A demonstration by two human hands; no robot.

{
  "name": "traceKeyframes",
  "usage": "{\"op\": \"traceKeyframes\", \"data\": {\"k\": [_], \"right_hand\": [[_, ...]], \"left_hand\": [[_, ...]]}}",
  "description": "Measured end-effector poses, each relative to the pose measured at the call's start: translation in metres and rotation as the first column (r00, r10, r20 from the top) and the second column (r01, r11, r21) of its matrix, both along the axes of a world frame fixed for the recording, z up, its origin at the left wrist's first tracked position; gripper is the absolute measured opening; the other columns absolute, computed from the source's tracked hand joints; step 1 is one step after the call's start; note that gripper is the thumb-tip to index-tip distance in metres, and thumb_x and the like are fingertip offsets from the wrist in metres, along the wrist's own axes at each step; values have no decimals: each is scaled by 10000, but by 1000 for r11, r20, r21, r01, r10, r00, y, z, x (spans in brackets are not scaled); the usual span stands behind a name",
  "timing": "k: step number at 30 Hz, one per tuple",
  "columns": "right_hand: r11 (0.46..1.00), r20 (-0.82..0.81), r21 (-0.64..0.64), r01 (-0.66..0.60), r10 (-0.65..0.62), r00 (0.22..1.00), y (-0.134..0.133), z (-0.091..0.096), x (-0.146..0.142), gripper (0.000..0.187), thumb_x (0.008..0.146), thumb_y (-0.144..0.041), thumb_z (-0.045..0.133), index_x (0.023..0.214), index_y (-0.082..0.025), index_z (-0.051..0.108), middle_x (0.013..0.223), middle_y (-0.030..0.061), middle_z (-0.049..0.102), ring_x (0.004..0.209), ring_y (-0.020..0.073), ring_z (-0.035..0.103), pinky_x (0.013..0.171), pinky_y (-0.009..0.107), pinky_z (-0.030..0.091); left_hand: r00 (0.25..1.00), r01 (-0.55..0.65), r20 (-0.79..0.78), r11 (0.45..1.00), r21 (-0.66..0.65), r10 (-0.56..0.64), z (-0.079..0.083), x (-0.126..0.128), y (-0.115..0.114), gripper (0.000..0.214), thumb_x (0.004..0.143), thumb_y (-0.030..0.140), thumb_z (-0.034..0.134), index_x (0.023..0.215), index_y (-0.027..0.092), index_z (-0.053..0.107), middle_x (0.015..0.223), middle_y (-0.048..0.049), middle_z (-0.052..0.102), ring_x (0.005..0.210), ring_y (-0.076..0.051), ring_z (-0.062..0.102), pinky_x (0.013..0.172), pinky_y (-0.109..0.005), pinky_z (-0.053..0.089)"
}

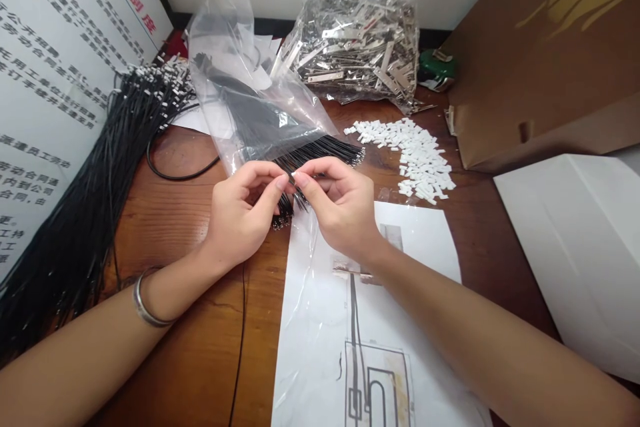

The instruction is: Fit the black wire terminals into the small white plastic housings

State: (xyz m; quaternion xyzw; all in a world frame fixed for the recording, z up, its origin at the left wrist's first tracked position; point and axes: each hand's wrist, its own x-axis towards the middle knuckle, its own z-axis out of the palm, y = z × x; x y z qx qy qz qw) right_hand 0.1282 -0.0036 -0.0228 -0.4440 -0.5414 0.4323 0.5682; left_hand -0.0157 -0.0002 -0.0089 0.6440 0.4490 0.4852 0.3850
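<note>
My left hand (pixel 243 210) and my right hand (pixel 337 203) meet fingertip to fingertip above the table, both closed in a pinch. From below my left hand a thin black wire (pixel 243 320) hangs toward the front edge; its end is hidden in the fingers. A tiny white plastic connector (pixel 293 174) shows at my right thumb and index finger, mostly covered. Just behind the fingers, a bundle of black wires (pixel 330 147) with bare metal tips spills from a clear plastic bag (pixel 220 20).
White connectors (pixel 425 160) lie piled at right. Behind stands a bag of metal strips (pixel 355 47), beside a green tape measure (pixel 437 70). Wires with white ends (pixel 115 140) fill the left. A printed drawing (pixel 320 320) lies in front; a brown carton (pixel 545 47) and white box (pixel 575 247) flank the right.
</note>
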Motion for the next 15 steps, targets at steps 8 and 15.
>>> {"op": "traceKeyframes", "data": {"k": [8,15], "right_hand": [[1000,-4,-5,-14,14,1000,0,0,2,156,845,-337,659,799,-192,625,721,10,680,587,116,598,477,247,418],[999,-42,-19,-38,38,998,0,0,4,152,831,-336,665,786,-193,635,712,3,685,563,107,583,464,242,411]], "left_hand": [[1000,2,-12,1000,25,-1,-3,-2,1,84,884,255,639,872,173,652,763,-19,712,531,-77,587,498,-186,489],[1000,25,5,1000,-1,-25,-2,-1,1,102,882,268,642,859,169,650,746,-22,704,509,-78,579,468,-184,482]]}}
